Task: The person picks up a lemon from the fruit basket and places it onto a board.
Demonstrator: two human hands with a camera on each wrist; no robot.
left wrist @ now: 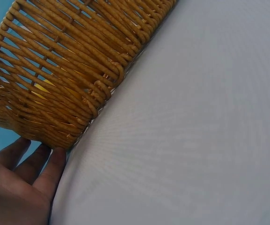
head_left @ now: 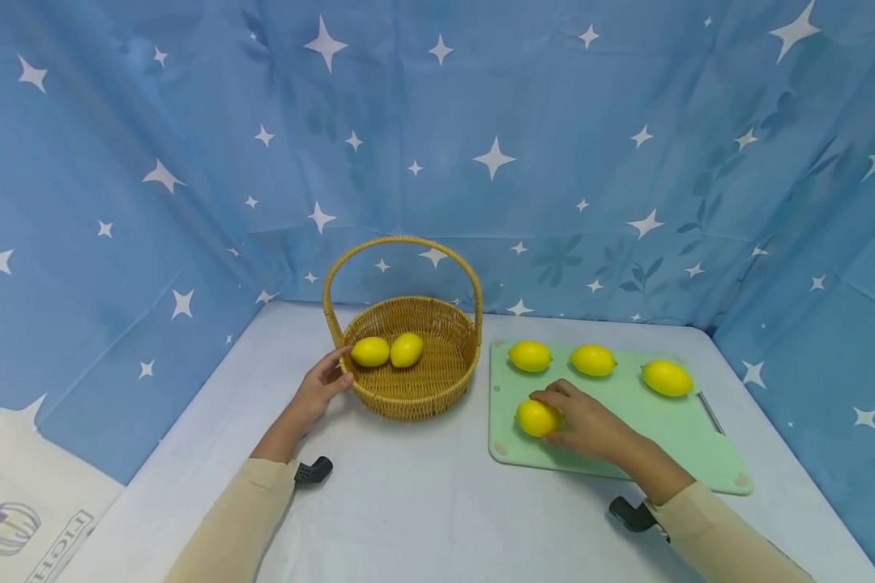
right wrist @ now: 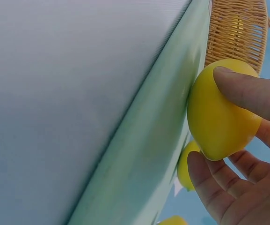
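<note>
My right hand (head_left: 582, 419) holds a yellow lemon (head_left: 539, 418) between thumb and fingers, low over the left part of a pale green cutting board (head_left: 620, 453). In the right wrist view the thumb lies across this lemon (right wrist: 221, 112). My left hand (head_left: 322, 389) touches the left side of a round wicker basket (head_left: 408, 407) with a tall handle. Its fingertips meet the basket's outer wall in the left wrist view, with the fingers (left wrist: 50, 173) fairly straight. Two lemons, a left one (head_left: 369, 351) and a right one (head_left: 407, 350), lie inside the basket's left half.
Along the board's far side lie three lemons: left (head_left: 530, 356), middle (head_left: 593, 360) and right (head_left: 667, 378). A thin grey rod-like thing (head_left: 710, 411) shows at the board's right edge. A blue star-patterned curtain (head_left: 437, 121) surrounds the white table (head_left: 408, 518).
</note>
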